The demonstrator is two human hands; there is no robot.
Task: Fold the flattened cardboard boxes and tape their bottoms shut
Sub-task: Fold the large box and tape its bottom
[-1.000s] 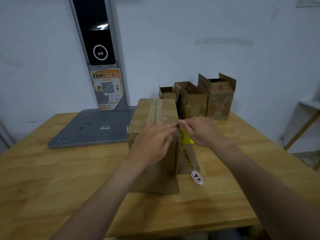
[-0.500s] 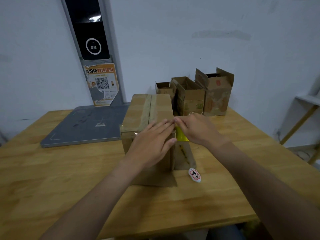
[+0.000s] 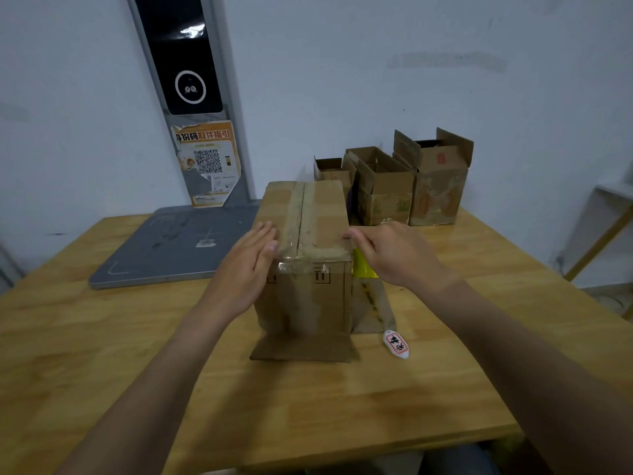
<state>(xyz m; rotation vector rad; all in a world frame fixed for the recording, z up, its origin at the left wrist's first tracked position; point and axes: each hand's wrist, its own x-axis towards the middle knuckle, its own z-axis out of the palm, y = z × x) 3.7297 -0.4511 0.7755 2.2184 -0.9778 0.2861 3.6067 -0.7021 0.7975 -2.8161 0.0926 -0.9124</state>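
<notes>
One white tag [image 3: 396,344] lies nearest on the desk [image 3: 102,337]. One upturned box [image 3: 305,296] stands mid-desk, tape [image 3: 301,221] along its bottom seam. The left hand [image 3: 245,269], grip wide, lies flat on its left edge. The right hand [image 3: 394,258] curls at the right edge, grip unclear. The step is probably smoothing the tape; next, righting the box. Behind are one grey slab [image 3: 164,248] and three open boxes [image 3: 383,190].

Grey slab [image 3: 171,248] and white oval tag [image 3: 396,344] on wooden table [image 3: 102,337]; torn QR poster [image 3: 207,162] behind.

Dim, soft overhead light; wide-angle edge distortion.
</notes>
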